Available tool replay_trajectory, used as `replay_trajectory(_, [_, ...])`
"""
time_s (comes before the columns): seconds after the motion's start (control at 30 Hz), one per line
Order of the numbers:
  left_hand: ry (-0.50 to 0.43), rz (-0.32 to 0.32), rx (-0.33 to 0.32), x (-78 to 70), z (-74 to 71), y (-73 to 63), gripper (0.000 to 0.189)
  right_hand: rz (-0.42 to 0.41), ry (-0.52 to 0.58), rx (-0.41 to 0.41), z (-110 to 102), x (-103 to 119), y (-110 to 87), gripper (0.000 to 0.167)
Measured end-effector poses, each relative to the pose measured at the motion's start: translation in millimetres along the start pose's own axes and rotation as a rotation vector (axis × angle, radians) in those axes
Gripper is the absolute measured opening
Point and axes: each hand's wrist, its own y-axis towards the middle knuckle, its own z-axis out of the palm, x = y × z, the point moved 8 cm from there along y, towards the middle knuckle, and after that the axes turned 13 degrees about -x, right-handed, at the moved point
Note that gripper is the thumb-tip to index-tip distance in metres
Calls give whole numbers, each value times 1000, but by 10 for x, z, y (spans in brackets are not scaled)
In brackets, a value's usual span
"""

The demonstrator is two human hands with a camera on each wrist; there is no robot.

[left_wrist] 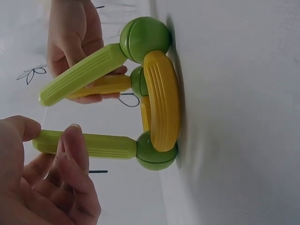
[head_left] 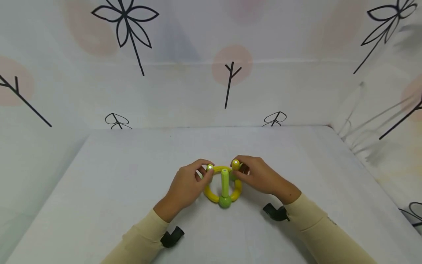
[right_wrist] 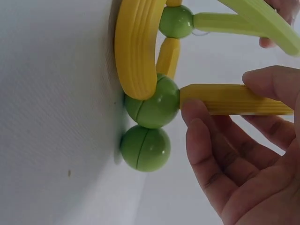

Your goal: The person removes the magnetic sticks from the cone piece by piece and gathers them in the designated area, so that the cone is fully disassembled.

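Curved yellow magnetic rods point(head_left: 211, 194) and green balls point(head_left: 225, 202) form a ring flat on the table, with three straight rods standing up from the balls. My left hand point(head_left: 186, 185) pinches the upright light green rod point(left_wrist: 110, 146) on the left side. At the right, my right hand point(head_left: 260, 174) holds the upright yellow rod point(right_wrist: 211, 99) between thumb and fingers. A second light green rod point(head_left: 225, 183) stands at the near side, untouched. Another green ball point(right_wrist: 146, 148) sits against the ball under the yellow rod, below my right fingers in the right wrist view.
A white cloth covers the table point(head_left: 115, 205). Pale walls point(head_left: 184, 91) with drawn plants rise behind and at both sides. Black wrist mounts point(head_left: 173, 237) stick out from the sleeves over the table.
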Motion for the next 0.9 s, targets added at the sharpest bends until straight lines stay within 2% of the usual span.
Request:
replay_trajectory(0.17, [13, -1, -36, 37, -45, 37, 15, 11, -4, -8, -65, -44, 8, 11])
replay_trajectory(0.33, [22, 1, -61, 74, -61, 53, 16, 64, -5, 16, -115, -121, 0, 8])
replay_trajectory(0.6, [132, 56, -151, 82, -136, 80, 17, 104, -23, 32, -235, -218, -12, 10])
replay_trajectory(0.73, [193, 41, -157, 143, -160, 98, 17, 134, -35, 58, -244, -272, -10, 12])
replay_trajectory(0.9, [223, 11, -143, 228, -201, 131, 17, 154, -47, 77, -282, -332, -4, 13])
